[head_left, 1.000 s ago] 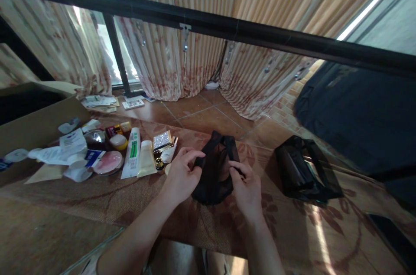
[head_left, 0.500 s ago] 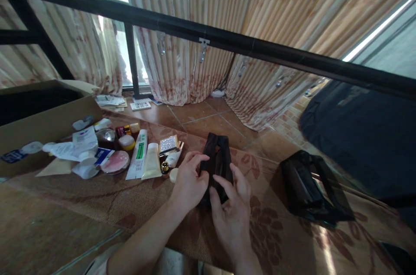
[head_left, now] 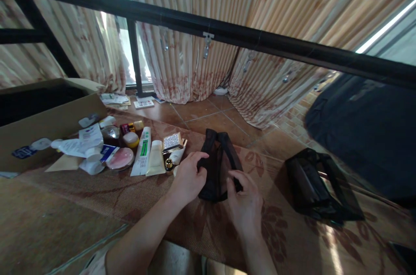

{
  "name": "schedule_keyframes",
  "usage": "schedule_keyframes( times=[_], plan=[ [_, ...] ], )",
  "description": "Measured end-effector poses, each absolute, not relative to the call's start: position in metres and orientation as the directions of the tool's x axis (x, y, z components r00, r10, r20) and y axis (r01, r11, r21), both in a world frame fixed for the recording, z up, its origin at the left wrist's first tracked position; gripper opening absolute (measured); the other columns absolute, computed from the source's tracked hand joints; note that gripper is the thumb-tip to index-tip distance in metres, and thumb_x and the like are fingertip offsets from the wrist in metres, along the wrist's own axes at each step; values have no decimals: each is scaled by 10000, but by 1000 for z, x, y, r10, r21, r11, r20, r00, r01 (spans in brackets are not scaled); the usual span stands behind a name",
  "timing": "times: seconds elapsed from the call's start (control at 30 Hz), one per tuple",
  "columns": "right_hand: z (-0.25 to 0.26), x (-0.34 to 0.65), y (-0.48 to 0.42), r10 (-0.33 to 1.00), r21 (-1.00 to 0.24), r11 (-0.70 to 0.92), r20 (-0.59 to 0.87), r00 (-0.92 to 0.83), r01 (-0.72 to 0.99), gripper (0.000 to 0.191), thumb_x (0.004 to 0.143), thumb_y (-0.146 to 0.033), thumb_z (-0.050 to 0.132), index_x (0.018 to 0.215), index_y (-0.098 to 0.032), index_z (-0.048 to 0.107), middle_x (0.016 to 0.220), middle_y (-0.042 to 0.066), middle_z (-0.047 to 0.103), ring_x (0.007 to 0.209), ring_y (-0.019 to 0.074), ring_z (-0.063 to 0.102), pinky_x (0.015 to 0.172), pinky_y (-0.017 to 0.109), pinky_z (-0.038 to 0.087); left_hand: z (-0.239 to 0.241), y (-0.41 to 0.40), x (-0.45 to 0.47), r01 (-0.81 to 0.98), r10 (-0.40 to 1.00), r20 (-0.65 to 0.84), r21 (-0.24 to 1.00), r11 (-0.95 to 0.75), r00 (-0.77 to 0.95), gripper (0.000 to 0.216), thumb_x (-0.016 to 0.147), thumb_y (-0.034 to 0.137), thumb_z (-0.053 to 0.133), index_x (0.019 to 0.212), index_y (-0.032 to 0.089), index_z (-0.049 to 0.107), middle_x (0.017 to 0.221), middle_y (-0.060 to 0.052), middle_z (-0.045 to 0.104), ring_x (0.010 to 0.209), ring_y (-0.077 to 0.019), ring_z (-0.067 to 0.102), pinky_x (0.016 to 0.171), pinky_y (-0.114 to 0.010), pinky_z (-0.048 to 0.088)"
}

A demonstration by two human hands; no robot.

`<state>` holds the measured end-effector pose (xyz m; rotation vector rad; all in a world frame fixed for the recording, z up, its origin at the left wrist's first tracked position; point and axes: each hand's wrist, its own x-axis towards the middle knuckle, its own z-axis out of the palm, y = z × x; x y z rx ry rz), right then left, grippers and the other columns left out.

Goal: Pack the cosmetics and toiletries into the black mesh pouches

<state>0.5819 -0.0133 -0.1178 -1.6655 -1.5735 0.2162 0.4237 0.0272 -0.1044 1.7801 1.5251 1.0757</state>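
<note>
A small black mesh pouch lies on the brown patterned table mat in front of me. My left hand grips its left edge with fingers curled. At the pouch's right edge, my right hand pinches the fabric. Both hands hold the pouch's near end, spreading it. Just left of my left hand sits a cluster of cosmetics: a white and green tube, a cream tube, a glittery compact and a pink round compact.
A cardboard box stands at the left with sachets and small jars beside it. A second black bag lies at the right on the mat. A black rail crosses in front of striped curtains. Dark fabric fills the far right.
My right hand has closed back onto the pouch's right edge after being spread over it. The pouch is opened wider. The view has shifted slightly.
</note>
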Motion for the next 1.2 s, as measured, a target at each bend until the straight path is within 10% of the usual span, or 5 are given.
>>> schedule_keyframes(
  times=[0.4, 0.57, 1.2],
  plan=[
    [-113, 591, -10, 917, -719, 118, 344, 203, 684, 192, 838, -203, 521, 893, -205, 705, 903, 53, 702, 854, 197, 649, 784, 320, 462, -100, 23, 424, 551, 964, 258, 796, -252, 68, 244, 836, 276, 570, 1055, 208, 651, 1196, -67, 565, 881, -177, 624, 796, -347, 523],
    [-115, 590, -9, 912, -755, 114, 337, 234, 645, 172, 826, -205, 552, 878, -211, 716, 880, 37, 708, 825, 186, 653, 765, 306, 471, -99, 17, 425, 541, 935, 323, 765, -350, 150, 339, 803, 351, 635, 1117, 225, 613, 1360, -84, 438, 1185, -248, 523, 948, -402, 483],
    [-102, 592, -18, 928, -848, 351, 373, -25, 396, 135, 828, -190, 625, 880, -254, 732, 925, 12, 686, 873, 148, 650, 775, 278, 512, -103, 24, 419, 656, 936, 306, 672, -343, 175, 475, 704, 39, 514, 1150, 180, 598, 1117, -62, 607, 1007, -209, 595, 939, -380, 488]
  ],
)
